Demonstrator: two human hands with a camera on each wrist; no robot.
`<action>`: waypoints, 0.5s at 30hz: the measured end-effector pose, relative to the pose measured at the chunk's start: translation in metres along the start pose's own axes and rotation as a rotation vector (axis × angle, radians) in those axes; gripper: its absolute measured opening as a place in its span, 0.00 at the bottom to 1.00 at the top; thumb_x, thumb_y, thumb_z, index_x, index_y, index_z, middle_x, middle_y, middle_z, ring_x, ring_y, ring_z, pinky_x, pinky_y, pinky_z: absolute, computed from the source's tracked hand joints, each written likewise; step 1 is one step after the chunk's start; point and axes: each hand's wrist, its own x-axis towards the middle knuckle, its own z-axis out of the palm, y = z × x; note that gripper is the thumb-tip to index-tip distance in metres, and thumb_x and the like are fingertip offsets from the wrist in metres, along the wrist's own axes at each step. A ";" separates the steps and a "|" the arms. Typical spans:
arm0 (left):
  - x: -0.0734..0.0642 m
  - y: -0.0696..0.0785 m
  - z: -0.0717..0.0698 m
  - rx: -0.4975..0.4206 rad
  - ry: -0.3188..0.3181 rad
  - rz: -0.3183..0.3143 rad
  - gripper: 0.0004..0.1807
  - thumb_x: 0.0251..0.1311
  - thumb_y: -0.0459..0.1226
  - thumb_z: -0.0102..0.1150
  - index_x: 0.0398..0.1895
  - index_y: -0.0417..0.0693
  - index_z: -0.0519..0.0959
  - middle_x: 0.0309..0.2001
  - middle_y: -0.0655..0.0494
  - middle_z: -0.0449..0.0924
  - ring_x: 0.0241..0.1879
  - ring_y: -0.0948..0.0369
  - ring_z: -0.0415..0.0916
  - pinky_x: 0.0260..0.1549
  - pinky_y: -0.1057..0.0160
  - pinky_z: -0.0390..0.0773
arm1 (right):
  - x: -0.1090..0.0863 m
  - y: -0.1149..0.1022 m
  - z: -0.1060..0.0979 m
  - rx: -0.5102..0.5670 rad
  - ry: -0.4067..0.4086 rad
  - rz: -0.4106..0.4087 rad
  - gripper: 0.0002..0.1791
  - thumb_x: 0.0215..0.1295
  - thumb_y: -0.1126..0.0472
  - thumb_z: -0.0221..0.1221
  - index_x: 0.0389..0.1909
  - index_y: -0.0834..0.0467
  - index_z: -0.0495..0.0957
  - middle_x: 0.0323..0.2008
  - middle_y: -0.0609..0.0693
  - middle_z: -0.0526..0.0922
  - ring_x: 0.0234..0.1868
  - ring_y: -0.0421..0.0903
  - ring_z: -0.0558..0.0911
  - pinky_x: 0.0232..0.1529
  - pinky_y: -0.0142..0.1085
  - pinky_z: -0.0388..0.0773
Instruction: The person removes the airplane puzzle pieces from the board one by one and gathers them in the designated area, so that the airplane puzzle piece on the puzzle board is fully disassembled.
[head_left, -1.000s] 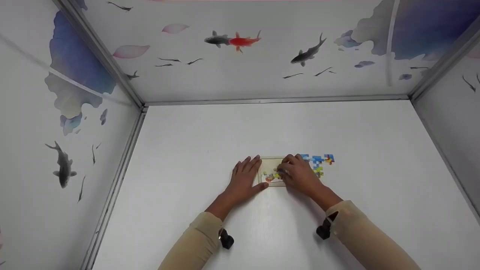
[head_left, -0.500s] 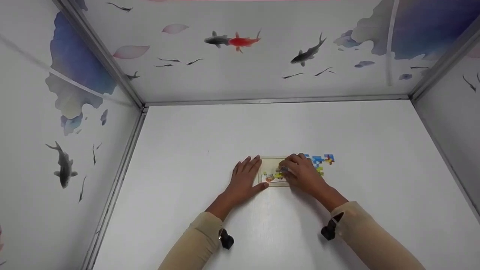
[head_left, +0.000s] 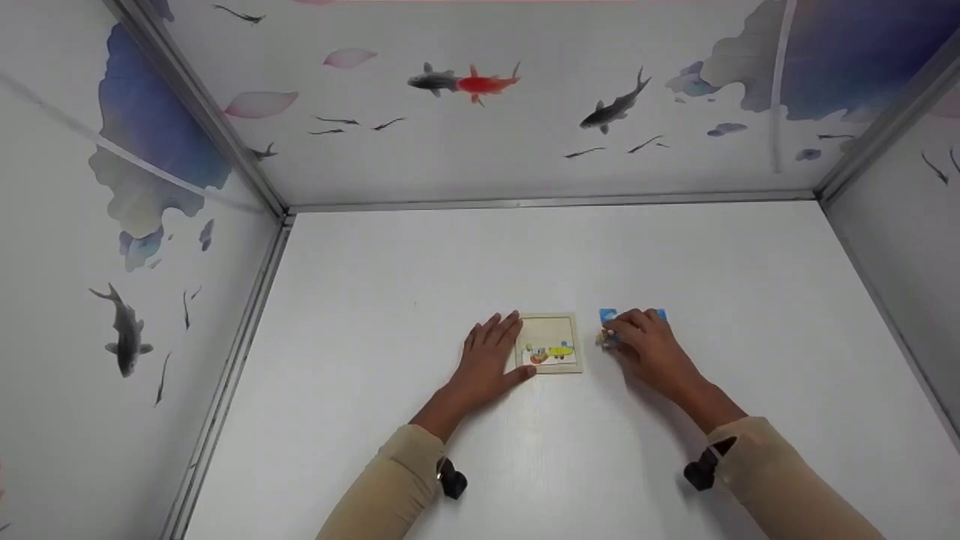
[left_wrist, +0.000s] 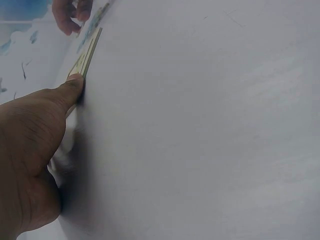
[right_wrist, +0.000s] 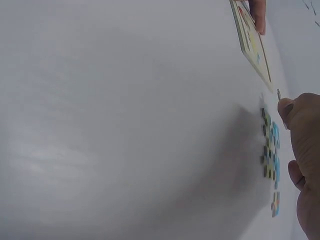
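Note:
My left hand [head_left: 487,364] lies with fingers spread along the left side of a square wooden puzzle frame [head_left: 578,345], its thumb resting on the near edge. Along the near side inside the frame sit several fitted jigsaw pieces [head_left: 559,351], yellow, orange and white; bare wood shows above them. To the right of the frame, my right hand [head_left: 656,352] pinches a small puzzle piece [head_left: 602,340] between thumb and fingers. In the right wrist view the held piece [right_wrist: 279,94] appears as a thin edge beyond the thumb; its picture is hidden.
Loose blue and yellow-green puzzle pieces [right_wrist: 268,145] lie on the white table [head_left: 420,270] below the right hand, which partly covers them in the head view. White printed panels [head_left: 525,157] wall in the table's back and sides.
My right hand has moved right, from over the frame to above the loose pieces, carrying the pinched piece. The frame's right side is now uncovered. My left hand has stayed put.

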 end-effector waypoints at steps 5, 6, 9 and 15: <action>-0.001 0.002 -0.002 -0.014 0.001 -0.001 0.49 0.79 0.60 0.58 0.91 0.45 0.55 0.91 0.49 0.52 0.90 0.43 0.47 0.86 0.34 0.50 | -0.011 0.014 -0.013 -0.003 -0.025 0.067 0.26 0.66 0.73 0.74 0.64 0.59 0.83 0.57 0.60 0.84 0.57 0.60 0.79 0.57 0.58 0.77; -0.001 0.002 -0.002 -0.015 0.000 -0.002 0.49 0.80 0.60 0.58 0.91 0.45 0.54 0.91 0.49 0.52 0.90 0.43 0.47 0.87 0.34 0.50 | -0.013 0.017 -0.015 -0.001 -0.025 0.072 0.26 0.67 0.73 0.73 0.64 0.59 0.83 0.58 0.60 0.84 0.57 0.60 0.78 0.57 0.58 0.77; -0.001 0.002 -0.003 -0.008 0.002 0.001 0.48 0.80 0.60 0.58 0.91 0.46 0.54 0.91 0.49 0.52 0.90 0.43 0.47 0.86 0.34 0.50 | -0.020 0.027 -0.021 0.000 -0.018 0.086 0.26 0.67 0.73 0.73 0.65 0.59 0.82 0.59 0.61 0.84 0.56 0.60 0.78 0.57 0.57 0.76; -0.001 0.002 -0.002 -0.009 0.000 -0.002 0.49 0.80 0.61 0.57 0.91 0.46 0.54 0.91 0.50 0.52 0.90 0.44 0.47 0.87 0.35 0.50 | -0.033 0.042 -0.028 -0.009 0.004 0.109 0.26 0.67 0.75 0.73 0.64 0.58 0.82 0.58 0.60 0.85 0.53 0.57 0.76 0.53 0.53 0.73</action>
